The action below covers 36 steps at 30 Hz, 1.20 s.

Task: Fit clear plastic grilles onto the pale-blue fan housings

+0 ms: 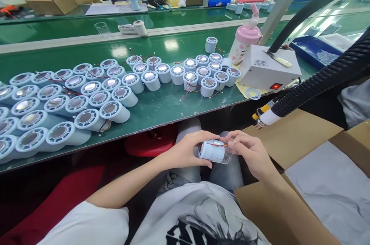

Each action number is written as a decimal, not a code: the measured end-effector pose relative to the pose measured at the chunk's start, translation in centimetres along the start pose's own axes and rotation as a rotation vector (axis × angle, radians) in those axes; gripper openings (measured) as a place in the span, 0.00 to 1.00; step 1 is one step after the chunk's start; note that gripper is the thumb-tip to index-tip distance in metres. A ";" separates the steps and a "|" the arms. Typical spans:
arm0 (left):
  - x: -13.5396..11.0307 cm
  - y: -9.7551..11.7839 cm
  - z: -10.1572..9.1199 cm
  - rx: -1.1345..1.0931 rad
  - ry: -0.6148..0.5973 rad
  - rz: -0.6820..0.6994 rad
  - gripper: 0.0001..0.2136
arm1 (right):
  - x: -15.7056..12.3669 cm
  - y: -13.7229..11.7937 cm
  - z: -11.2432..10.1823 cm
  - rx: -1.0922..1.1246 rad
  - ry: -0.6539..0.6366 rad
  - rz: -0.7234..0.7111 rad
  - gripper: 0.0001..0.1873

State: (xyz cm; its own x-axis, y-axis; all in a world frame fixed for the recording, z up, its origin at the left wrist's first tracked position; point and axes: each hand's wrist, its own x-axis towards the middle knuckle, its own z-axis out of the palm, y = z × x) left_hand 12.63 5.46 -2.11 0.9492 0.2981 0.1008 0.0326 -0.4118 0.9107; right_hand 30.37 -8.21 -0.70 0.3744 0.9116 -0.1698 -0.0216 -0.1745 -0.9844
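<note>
Above my lap, my left hand (197,148) is wrapped round a light-blue cylindrical housing (212,151), which lies on its side. A clear plastic cup (228,156) sits at the housing's right end. Thin red and yellow wires (221,144) run along the top of the housing toward the right. At those wires my right hand (247,148) has its thumb and fingers pinched together; the fingertips partly hide what they grip. On the green bench (150,110) stand many similar light-blue housings (114,110), with round metallic discs in their tops and thin wires on several.
A white box (268,69) with a lit red switch and a pink-lidded bottle (245,41) stand at the bench's right. A black corrugated hose (320,77) crosses the right side. Below it is an open carton (303,137). Two people sit across the bench.
</note>
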 end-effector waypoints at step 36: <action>-0.5 -0.7 2.4 -0.271 0.076 -0.130 0.36 | -1.3 0.9 0.8 -0.253 0.110 -0.205 0.11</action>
State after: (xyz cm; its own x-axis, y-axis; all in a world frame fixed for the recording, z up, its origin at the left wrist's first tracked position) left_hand 12.87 3.48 -3.76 0.9162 0.4006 -0.0029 0.0576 -0.1246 0.9905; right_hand 29.17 -9.27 -1.38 0.4453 0.8940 0.0500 0.2900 -0.0912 -0.9527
